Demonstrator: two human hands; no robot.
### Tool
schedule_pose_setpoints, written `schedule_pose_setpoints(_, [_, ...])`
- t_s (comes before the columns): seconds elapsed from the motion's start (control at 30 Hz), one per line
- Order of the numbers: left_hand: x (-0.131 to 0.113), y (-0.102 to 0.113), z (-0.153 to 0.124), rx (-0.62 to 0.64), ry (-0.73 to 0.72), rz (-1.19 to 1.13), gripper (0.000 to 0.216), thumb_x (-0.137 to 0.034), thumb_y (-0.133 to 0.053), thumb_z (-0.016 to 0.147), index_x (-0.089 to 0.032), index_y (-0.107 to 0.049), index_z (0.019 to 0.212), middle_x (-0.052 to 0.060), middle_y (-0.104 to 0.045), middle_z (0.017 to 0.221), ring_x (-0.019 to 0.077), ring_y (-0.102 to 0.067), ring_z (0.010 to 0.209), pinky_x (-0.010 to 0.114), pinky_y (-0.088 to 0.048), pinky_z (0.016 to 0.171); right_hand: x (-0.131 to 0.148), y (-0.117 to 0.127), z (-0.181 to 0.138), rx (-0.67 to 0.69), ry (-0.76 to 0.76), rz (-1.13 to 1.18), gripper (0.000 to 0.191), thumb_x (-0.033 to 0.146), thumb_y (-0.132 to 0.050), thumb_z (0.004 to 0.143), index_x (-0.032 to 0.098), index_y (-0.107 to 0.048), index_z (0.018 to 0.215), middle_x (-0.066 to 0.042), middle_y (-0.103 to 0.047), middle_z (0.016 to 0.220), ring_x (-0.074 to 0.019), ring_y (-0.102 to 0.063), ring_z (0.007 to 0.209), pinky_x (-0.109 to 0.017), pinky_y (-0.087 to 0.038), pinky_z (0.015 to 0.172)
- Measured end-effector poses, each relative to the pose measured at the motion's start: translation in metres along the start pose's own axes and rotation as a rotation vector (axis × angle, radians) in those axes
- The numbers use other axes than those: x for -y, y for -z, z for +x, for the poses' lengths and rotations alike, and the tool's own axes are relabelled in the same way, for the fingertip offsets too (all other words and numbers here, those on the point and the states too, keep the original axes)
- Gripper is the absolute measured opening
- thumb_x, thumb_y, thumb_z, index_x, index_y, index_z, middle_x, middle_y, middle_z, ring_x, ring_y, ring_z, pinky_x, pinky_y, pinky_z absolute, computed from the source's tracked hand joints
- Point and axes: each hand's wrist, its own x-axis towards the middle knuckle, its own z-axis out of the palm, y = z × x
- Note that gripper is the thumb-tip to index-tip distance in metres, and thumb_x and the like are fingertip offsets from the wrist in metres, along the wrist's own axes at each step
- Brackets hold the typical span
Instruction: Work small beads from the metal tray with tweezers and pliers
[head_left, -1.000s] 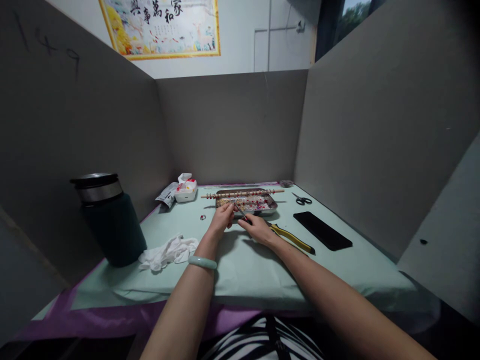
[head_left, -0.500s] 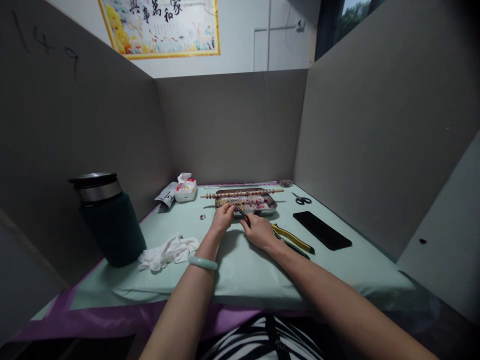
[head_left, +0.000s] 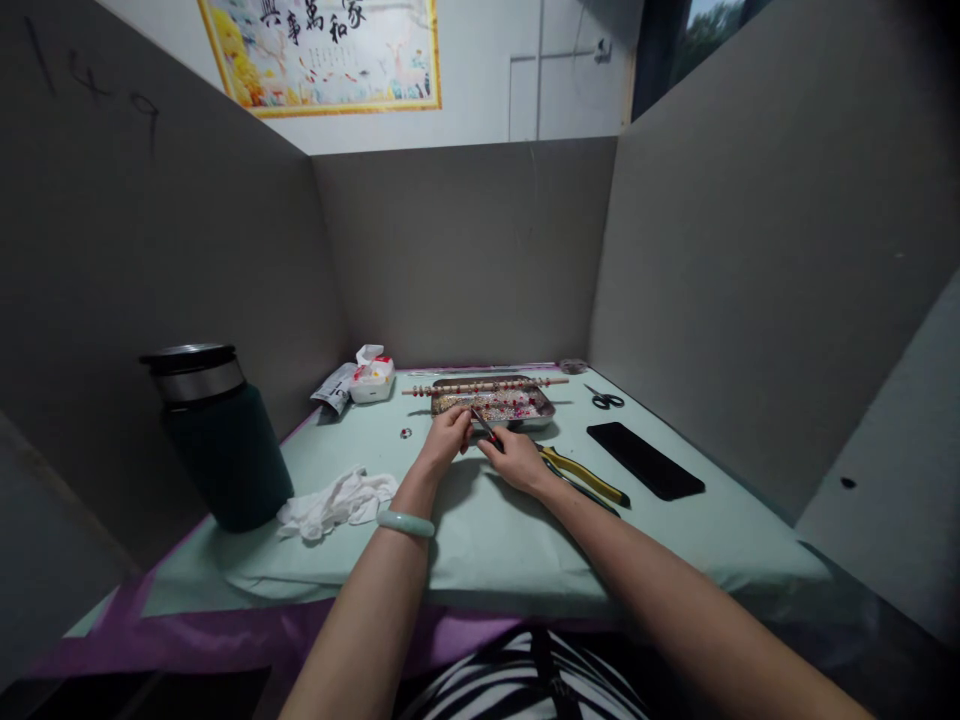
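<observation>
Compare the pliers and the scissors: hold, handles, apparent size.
Hold: the right hand grips the pliers; the scissors lie on the green cloth.
Handles: the pliers' are long and partly yellow; the scissors' are dark loops.
Size: the pliers look longer in view; the scissors look shorter and sit farther off.
Shared: both slant, tips farther away and leftward.

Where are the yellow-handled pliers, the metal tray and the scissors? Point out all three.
Yellow-handled pliers (head_left: 587,477): head view, on the yellow handle.
Metal tray (head_left: 531,424): head view, on its near wall.
Scissors (head_left: 600,395): head view, where blades meet handles.
</observation>
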Motion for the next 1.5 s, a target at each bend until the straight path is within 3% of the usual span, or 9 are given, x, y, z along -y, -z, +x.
schedule_pose_setpoints(0.4, [0.0062,0.0029,0.0054,-0.097,-0.045,0.189,0.020,-0.029,-0.048,0.079,-0.016,-0.054,0.065,-0.004,-0.048,0.050,0.0059,-0.036,0.036,0.020,-0.027,0.038,0.0016,0.0026,-0.0003,0.017,0.002,0.028,0.033,0.047,-0.044,0.085,0.018,-0.060,0.086,-0.004,-0.063,0.072,-0.0153,-0.053,0.063,-0.024,-0.025,0.055])
schedule_pose_setpoints(0.67, [0.0035,0.0025,0.0035,-0.211,-0.218,0.489,0.022,-0.024,-0.050,0.079,-0.016,-0.060,0.061,-0.001,-0.054,0.051,0.0098,-0.046,0.049,0.021,-0.031,0.052,-0.0009,-0.0011,0.0003,-0.003,-0.001,-0.107,0.034,0.047,-0.044,0.085,0.017,-0.061,0.084,-0.006,-0.064,0.074,-0.0177,-0.055,0.066,-0.025,-0.024,0.057])
schedule_pose_setpoints(0.83, [-0.0001,0.0007,0.0003,-0.244,-0.245,0.607,0.021,-0.022,-0.051,0.079,-0.016,-0.064,0.064,0.000,-0.056,0.052,0.0107,-0.047,0.050,0.022,-0.031,0.055,-0.0004,-0.0003,0.0006,0.010,-0.012,-0.117,0.035,0.048,-0.043,0.086,0.017,-0.061,0.083,-0.006,-0.064,0.073,-0.0175,-0.056,0.065,-0.026,-0.023,0.056])
schedule_pose_setpoints(1.1, [0.0033,0.0024,0.0008,-0.258,-0.249,0.683,0.022,-0.024,-0.048,0.082,-0.015,-0.068,0.081,0.001,-0.062,0.059,0.0114,-0.053,0.055,0.023,-0.036,0.058,0.0030,0.0031,-0.0004,0.025,-0.022,-0.061,0.036,0.048,-0.042,0.086,0.017,-0.060,0.083,-0.003,-0.063,0.070,-0.0153,-0.053,0.064,-0.024,-0.023,0.055])
schedule_pose_setpoints(1.5, [0.0020,0.0014,-0.0007,-0.257,-0.258,0.704,0.021,-0.023,-0.048,0.083,-0.016,-0.068,0.086,0.002,-0.064,0.063,0.0122,-0.055,0.058,0.023,-0.037,0.059,0.0011,-0.0002,0.0014,0.043,-0.036,-0.096,0.037,0.048,-0.043,0.086,0.016,-0.062,0.087,-0.005,-0.065,0.074,-0.0165,-0.055,0.066,-0.025,-0.025,0.057])
